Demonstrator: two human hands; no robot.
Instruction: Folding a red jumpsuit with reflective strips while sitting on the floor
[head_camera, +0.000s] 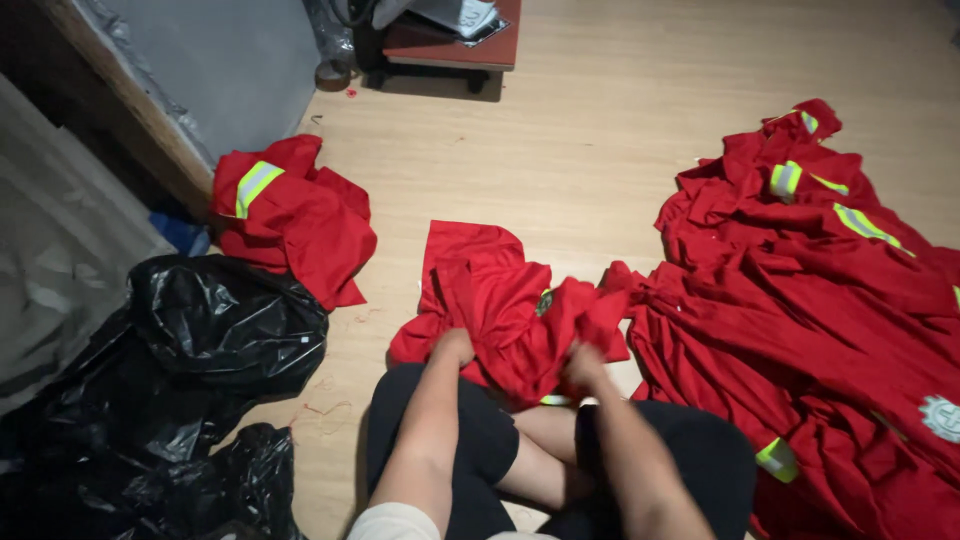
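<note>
I sit on a wooden floor with a red work garment (500, 300) bunched in front of my knees. My left hand (452, 347) grips its near left fold, fingers buried in the cloth. My right hand (583, 365) clutches the near right part of the same garment, partly hidden by the fabric. A bit of yellow-green reflective strip shows under the cloth by my right hand.
A large heap of red garments with reflective stripes (820, 300) lies to the right. A smaller red pile (290, 215) lies at the upper left. Black plastic bags (200, 350) fill the left. A low red-brown table (455, 40) stands at the far side.
</note>
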